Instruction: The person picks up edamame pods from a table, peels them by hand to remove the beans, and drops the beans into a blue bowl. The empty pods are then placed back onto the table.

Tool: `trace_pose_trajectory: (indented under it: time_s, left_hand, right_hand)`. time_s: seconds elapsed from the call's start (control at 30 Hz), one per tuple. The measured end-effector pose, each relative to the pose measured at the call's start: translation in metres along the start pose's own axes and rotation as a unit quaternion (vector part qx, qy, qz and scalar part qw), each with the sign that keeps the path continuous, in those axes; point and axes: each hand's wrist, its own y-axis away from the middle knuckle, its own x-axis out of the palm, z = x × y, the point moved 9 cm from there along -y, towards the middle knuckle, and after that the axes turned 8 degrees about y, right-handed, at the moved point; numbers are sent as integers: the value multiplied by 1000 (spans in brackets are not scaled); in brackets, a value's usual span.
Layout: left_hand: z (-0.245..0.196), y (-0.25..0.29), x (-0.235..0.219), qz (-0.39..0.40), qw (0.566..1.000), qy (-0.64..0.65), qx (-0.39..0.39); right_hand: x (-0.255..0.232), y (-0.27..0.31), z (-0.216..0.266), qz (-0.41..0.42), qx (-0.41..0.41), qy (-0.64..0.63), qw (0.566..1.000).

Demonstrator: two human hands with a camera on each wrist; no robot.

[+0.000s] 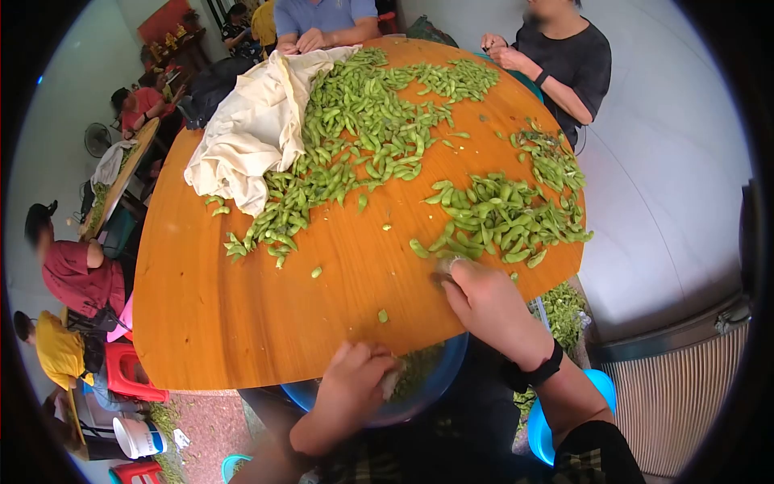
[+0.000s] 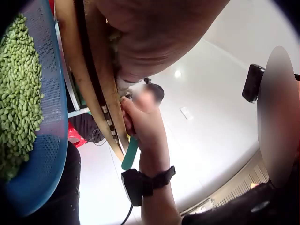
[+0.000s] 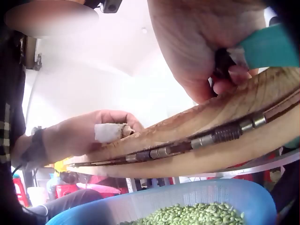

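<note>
In the head view my left hand is at the table's front edge, beside the blue basin. Its fingers bend inward, with a white wrapping on one digit in the right wrist view. My right hand reaches over the table to the nearer heap of green soybean pods. Its blurred fingertips are right at the heap's near edge, close to one pod. I cannot tell whether either hand holds a pod. Shelled green beans lie in the basin below the table edge.
A larger pod heap and cream cloth cover the round table's far side. Two people sit across it. More people sit at left near red stools. A light-blue bucket stands low right.
</note>
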Motion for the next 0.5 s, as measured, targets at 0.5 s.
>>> trace_pose_trajectory:
  time_s: [0.5]
  left_hand:
    - [63, -61, -55, -89, 992, -13, -85]
  right_hand:
    - [2, 3, -3, 0, -5, -13, 1000]
